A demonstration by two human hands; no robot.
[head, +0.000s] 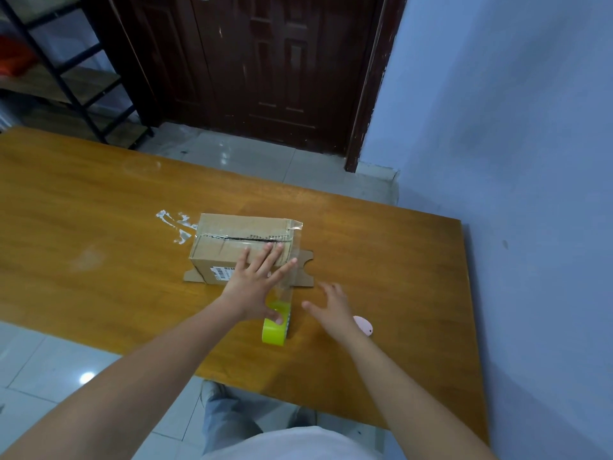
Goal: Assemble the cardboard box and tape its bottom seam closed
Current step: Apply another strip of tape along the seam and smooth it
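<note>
A small cardboard box (232,234) stands upside down on the wooden table (99,207), its bottom seam on top with clear tape along it. Open flaps stick out at the base on both sides. A strip of clear tape (291,257) runs from the box's right end down to a yellow-green tape roll (274,330) standing on the table. My left hand (257,280) lies flat with spread fingers on the box's near top edge, its thumb touching the roll. My right hand (333,308) hovers open to the right of the roll, holding nothing.
A small pink object (364,325) lies on the table just behind my right wrist. Scraps of torn tape (175,224) stick to the table left of the box. A blue wall stands along the right, a dark door beyond the table, a metal shelf at the far left.
</note>
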